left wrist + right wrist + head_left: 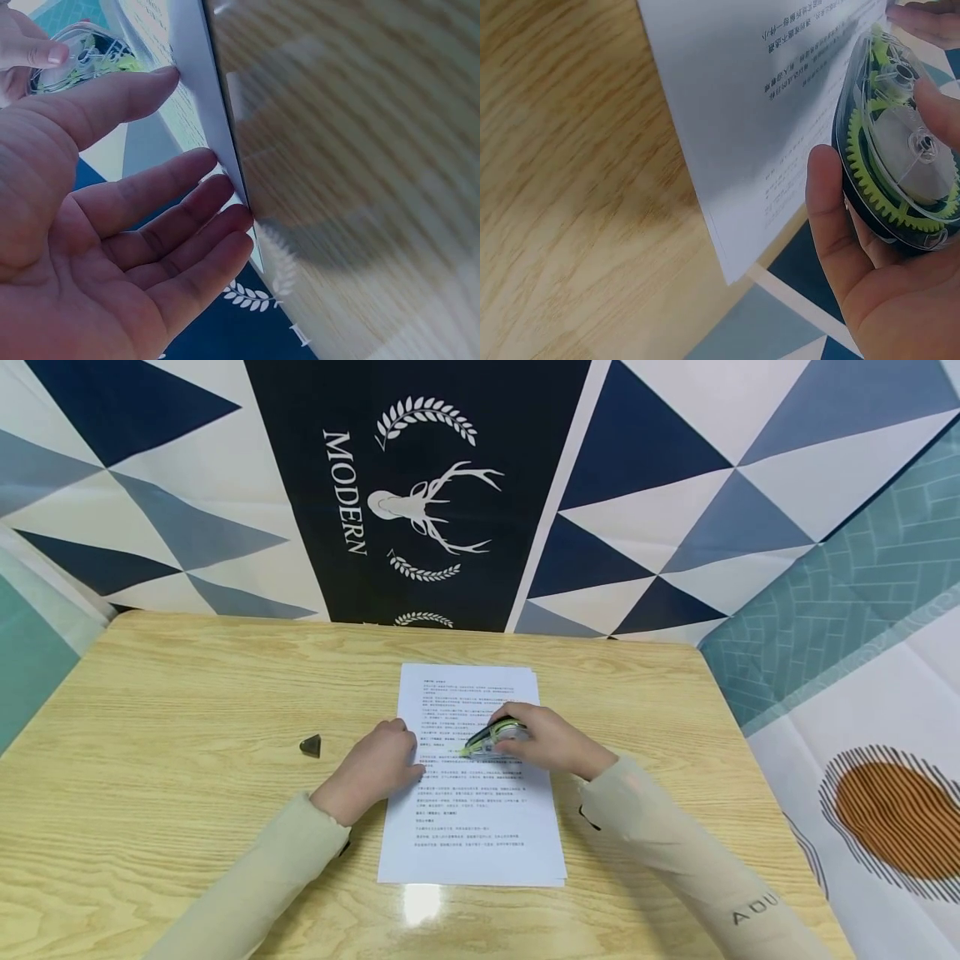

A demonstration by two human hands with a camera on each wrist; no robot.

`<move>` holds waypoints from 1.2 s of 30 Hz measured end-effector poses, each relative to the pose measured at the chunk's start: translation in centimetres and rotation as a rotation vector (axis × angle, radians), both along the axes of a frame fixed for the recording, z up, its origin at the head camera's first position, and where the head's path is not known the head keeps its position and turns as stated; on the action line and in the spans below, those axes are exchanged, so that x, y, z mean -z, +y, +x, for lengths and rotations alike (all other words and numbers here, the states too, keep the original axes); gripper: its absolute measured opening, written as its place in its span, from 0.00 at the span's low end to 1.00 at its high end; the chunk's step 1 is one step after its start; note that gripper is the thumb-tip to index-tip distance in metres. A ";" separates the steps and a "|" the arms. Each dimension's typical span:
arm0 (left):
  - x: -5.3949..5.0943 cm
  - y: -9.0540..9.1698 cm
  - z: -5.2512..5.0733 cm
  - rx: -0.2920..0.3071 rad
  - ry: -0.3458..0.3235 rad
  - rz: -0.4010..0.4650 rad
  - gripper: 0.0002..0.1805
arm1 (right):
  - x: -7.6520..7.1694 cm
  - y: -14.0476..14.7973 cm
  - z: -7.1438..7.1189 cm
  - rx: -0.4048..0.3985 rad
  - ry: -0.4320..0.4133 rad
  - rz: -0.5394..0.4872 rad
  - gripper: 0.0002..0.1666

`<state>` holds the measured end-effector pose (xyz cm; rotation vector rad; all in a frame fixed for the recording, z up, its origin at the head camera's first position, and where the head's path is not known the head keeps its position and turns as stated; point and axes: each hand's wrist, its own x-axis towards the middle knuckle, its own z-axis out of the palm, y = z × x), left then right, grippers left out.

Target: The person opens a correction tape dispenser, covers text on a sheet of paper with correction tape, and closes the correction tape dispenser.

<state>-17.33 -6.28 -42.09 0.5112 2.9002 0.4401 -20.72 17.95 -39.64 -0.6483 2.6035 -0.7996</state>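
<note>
A stack of printed paper sheets (472, 827) lies on the wooden table. My right hand (551, 739) grips a clear-cased correction tape (900, 142) between thumb and fingers, with green gear wheels showing inside. Its tip touches or hovers just over the text near the middle of the top sheet; the exact contact is too small to tell. Along the sheets' left edge my left hand (378, 768) rests, its fingertips on the paper margin in the left wrist view and its fingers loosely extended. A small dark cap-like piece (311, 745) lies left of the left hand.
The wooden table (187, 693) reaches back to a wall covering with triangles and a deer-head print (405, 506). At the right hangs or lies a white patterned cloth (892, 710) beyond the table's edge.
</note>
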 end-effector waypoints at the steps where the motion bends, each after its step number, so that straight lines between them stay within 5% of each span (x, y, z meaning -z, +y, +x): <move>1: 0.0 0.0 0.1 0.005 0.008 -0.001 0.13 | 0.0 0.1 0.1 0.002 0.000 -0.002 0.16; 14: -0.4 -0.7 2.3 0.076 0.033 0.059 0.15 | -0.7 1.1 2.2 0.000 -0.005 -0.025 0.14; 21: -0.6 -0.7 3.5 0.098 0.015 0.078 0.17 | -0.7 1.3 3.7 -0.065 0.045 -0.007 0.15; 36: -0.4 -0.5 4.1 0.113 0.013 0.066 0.17 | -0.1 0.6 5.4 -0.126 0.082 0.029 0.15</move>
